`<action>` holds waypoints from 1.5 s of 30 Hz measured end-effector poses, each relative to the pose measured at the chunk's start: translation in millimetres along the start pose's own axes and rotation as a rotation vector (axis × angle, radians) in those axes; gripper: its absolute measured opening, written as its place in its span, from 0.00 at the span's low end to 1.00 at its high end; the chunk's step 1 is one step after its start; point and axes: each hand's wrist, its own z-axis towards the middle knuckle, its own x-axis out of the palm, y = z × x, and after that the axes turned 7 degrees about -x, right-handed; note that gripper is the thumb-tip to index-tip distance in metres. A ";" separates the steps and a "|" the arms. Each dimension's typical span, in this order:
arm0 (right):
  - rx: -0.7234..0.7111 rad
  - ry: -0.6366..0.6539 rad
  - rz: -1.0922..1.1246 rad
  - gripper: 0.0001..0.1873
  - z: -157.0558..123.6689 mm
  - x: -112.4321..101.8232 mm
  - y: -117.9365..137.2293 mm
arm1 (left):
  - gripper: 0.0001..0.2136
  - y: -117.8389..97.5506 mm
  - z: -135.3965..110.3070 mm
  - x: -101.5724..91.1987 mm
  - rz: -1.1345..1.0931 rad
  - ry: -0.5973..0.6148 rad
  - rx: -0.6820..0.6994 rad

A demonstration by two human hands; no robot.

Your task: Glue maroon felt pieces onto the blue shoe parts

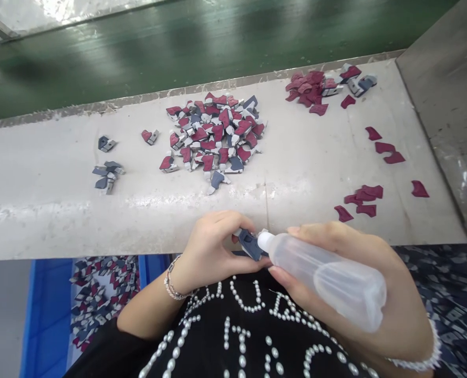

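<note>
My left hand (209, 247) pinches a small blue-grey piece (250, 244) just in front of the table's near edge. My right hand (359, 273) is wrapped round a translucent squeeze bottle (328, 278), and the bottle's white nozzle (263, 240) touches the blue-grey piece. Both hands sit close to my chest, over a black top with pearl beads. A large pile of red, blue and grey pieces (215, 134) lies on the white table (60, 210) beyond my hands.
A heap of red pieces (314, 89) lies at the far right, and loose red pieces (361, 199) are scattered nearer. A few blue-grey pieces (107, 176) lie at the left. A blue bin (46, 315) of mixed pieces stands under the table. A green belt (217, 42) runs behind.
</note>
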 end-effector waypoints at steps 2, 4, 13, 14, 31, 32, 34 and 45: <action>-0.018 0.008 -0.024 0.16 -0.7 1.3 0.0 | 0.14 -0.4 -1.0 -0.1 0.010 0.001 -0.015; -0.032 0.016 -0.046 0.16 -2.1 2.7 0.5 | 0.14 -1.0 -2.0 0.0 0.019 0.009 -0.024; -0.016 0.038 -0.064 0.16 -1.1 -1.1 0.9 | 0.12 -2.7 0.9 0.1 0.036 0.016 -0.012; -0.011 0.033 -0.055 0.16 -0.6 -1.6 0.4 | 0.12 -2.7 1.1 0.2 0.035 0.015 -0.013; 0.028 0.146 -0.107 0.13 -6.4 -8.0 3.2 | 0.15 -1.1 1.1 -3.0 0.061 0.018 -0.020; 0.037 0.158 -0.120 0.13 -6.8 -9.1 3.4 | 0.16 -1.5 1.6 -3.4 0.061 0.018 -0.016; 0.033 0.176 -0.135 0.15 -7.2 -11.1 3.7 | 0.17 -2.7 2.7 -4.1 0.062 0.013 -0.005; -0.010 0.212 -0.104 0.14 -6.7 -15.1 2.6 | 0.15 -6.1 3.5 -4.5 0.116 0.027 0.013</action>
